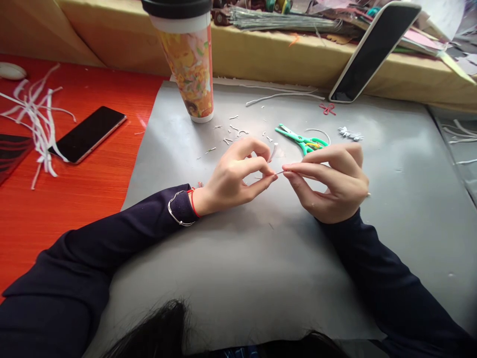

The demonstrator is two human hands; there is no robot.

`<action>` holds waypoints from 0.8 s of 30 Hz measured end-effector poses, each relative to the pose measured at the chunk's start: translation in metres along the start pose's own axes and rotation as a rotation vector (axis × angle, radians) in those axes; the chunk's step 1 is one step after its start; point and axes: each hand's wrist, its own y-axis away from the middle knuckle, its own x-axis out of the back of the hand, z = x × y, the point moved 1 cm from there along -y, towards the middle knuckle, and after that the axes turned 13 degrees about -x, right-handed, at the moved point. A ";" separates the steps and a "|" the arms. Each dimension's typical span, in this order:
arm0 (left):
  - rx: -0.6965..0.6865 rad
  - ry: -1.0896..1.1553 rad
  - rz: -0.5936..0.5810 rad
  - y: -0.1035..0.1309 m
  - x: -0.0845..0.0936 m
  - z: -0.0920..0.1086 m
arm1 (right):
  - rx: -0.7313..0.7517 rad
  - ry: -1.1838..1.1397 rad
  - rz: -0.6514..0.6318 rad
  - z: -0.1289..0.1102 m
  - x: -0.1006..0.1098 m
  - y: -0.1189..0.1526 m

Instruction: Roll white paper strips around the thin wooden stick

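Note:
My left hand [238, 174] and my right hand [331, 181] meet over the grey mat [238, 278], fingertips a short way apart. A thin strand [280, 172] runs between them, pinched by thumb and forefinger on each side. What it is made of is too small to tell. A white strip end [274, 151] sticks up by the fingers of my left hand. Just behind my right hand lie green-handled scissors [303, 141], partly covered by its fingers.
White wire scraps [233, 133] are scattered behind my left hand. A tall patterned cup [190, 69] stands at the back; a white-framed tablet [374, 52] leans at the back right. A red bow [327, 109] and a white twisted piece [350, 134] lie nearby. Left are a phone [89, 134] and white strips [48, 119].

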 end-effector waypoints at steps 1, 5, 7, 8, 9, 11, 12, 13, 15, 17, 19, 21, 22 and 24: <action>0.002 0.000 -0.002 0.000 0.000 0.000 | -0.009 0.005 -0.008 0.000 0.000 0.000; -0.006 0.012 0.004 0.000 0.000 0.000 | -0.026 0.018 -0.026 -0.003 0.001 -0.001; -0.006 0.012 0.004 0.000 0.000 0.000 | -0.042 0.031 -0.033 -0.004 0.001 -0.002; -0.003 0.010 0.002 0.000 0.000 0.000 | -0.050 0.037 -0.037 -0.005 0.001 -0.003; 0.002 0.007 0.000 0.000 0.000 0.000 | -0.056 0.041 -0.040 -0.005 0.001 -0.003; 0.010 0.001 -0.004 0.000 0.000 0.000 | -0.056 0.046 -0.052 -0.005 0.001 -0.004; 0.011 -0.002 -0.004 0.000 0.000 -0.001 | -0.050 0.048 -0.060 -0.005 0.001 -0.004; 0.012 -0.004 -0.003 0.000 -0.001 -0.001 | -0.040 0.051 -0.070 -0.004 0.001 -0.004; 0.014 -0.010 0.002 0.001 -0.001 -0.001 | -0.013 0.056 -0.089 -0.002 0.002 -0.004; 0.015 -0.015 0.003 0.001 0.000 -0.001 | 0.018 0.057 -0.098 0.000 0.002 -0.004; 0.020 -0.018 0.001 0.000 0.000 -0.001 | 0.049 0.051 -0.099 0.002 0.002 -0.004; 0.026 -0.019 0.000 0.000 0.000 -0.001 | 0.080 0.038 -0.095 0.003 0.002 -0.004; 0.025 -0.018 0.002 0.000 -0.001 -0.001 | 0.091 0.034 -0.093 0.004 0.002 -0.003; 0.016 -0.011 0.011 0.000 -0.001 -0.001 | 0.095 0.043 -0.099 0.004 0.002 -0.003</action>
